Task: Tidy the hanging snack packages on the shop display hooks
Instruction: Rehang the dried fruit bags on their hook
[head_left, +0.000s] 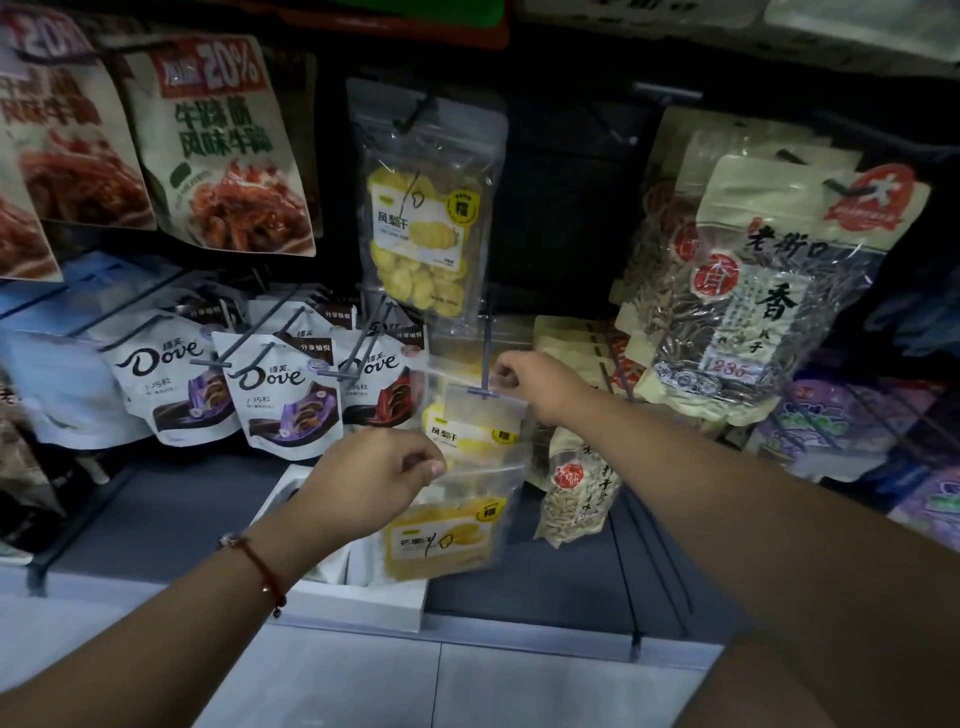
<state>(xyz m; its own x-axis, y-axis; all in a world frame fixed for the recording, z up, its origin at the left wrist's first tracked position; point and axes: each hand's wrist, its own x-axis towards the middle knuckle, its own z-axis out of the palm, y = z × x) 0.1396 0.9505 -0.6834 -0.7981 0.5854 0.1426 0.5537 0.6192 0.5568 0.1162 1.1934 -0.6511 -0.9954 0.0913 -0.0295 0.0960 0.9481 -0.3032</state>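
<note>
A clear pack of yellow dried pineapple (475, 423) hangs at the tip of a grey display hook (487, 358). My right hand (535, 382) pinches the pack's top right corner beside the hook's end. Just below, my left hand (374, 480) grips the top edge of a clear pack of orange dried mango (447, 535), which dangles in front of the lower shelf. Another dried pineapple pack (423, 228) hangs on the hook above.
Dove chocolate pouches (280, 395) hang in rows on the left, beef tendon bags (218, 150) above them. Sunflower seed bags (753, 291) hang on the right, a smaller seed bag (576, 488) below. A white box (363, 597) sits on the grey shelf.
</note>
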